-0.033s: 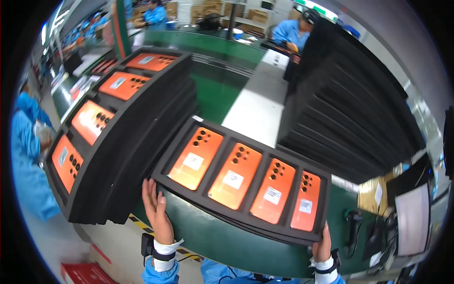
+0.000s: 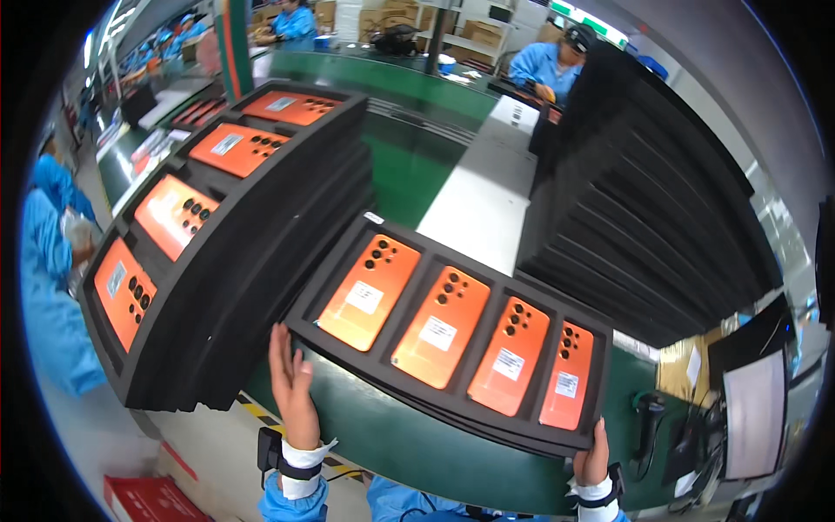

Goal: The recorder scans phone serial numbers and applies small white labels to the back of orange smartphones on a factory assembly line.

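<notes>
The fingers (image 2: 281, 355) of the left hand (image 2: 301, 416) are stretched open, just beside the near left corner of the black tray (image 2: 477, 341). The right hand (image 2: 593, 457) is at its right end; whether it grips, I cannot tell. Four orange phones (image 2: 440, 329) lie in this tray, above the green table (image 2: 374, 418).

- The left hand (image 2: 297, 409) and right hand (image 2: 595, 457) are uncovered.
- On the left arm, a light-blue sleeve (image 2: 294, 506) is worn, topped by a white cuff (image 2: 304, 456).
- Around it a black strap (image 2: 298, 471) is wrapped; a boxy black device (image 2: 267, 448) is carried at its left.
- The right wrist is dressed alike: white cuff, black strap (image 2: 598, 501), dark device (image 2: 617, 478), blue sleeve.
- Nearest, a blue garment (image 2: 389, 500) is crossed by thin dark cords.
</notes>
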{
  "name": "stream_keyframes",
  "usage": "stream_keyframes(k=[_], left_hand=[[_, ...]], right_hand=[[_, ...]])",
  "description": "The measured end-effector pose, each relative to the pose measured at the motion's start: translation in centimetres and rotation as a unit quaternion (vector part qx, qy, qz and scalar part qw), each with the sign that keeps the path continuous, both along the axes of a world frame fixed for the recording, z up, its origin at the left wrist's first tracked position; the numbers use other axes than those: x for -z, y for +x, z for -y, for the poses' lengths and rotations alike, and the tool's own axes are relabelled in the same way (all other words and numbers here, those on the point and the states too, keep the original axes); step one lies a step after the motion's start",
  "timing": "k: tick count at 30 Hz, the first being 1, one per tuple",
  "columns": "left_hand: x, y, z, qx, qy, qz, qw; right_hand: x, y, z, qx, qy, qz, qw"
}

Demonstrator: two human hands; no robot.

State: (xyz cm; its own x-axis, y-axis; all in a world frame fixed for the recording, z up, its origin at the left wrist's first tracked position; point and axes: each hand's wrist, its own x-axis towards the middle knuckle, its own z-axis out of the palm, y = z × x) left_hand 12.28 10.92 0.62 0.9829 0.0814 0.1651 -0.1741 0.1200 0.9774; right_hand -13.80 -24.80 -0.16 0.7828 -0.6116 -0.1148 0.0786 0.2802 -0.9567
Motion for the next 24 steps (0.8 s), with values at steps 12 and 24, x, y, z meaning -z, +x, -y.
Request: stream_keyframes(k=[12,24], left_hand=[[-0.9,2.9,-1.7,0.129,0.084,-0.024,0.988],[2.1,5.9,-4.7,0.207,0.158,-0.035,0.965]], right_hand=[[-0.6,0.4,-1.5,0.057,0.085,-0.022,0.995],[-1.7,1.3,-3.1,0.067,0.056,0.017,0.996]])
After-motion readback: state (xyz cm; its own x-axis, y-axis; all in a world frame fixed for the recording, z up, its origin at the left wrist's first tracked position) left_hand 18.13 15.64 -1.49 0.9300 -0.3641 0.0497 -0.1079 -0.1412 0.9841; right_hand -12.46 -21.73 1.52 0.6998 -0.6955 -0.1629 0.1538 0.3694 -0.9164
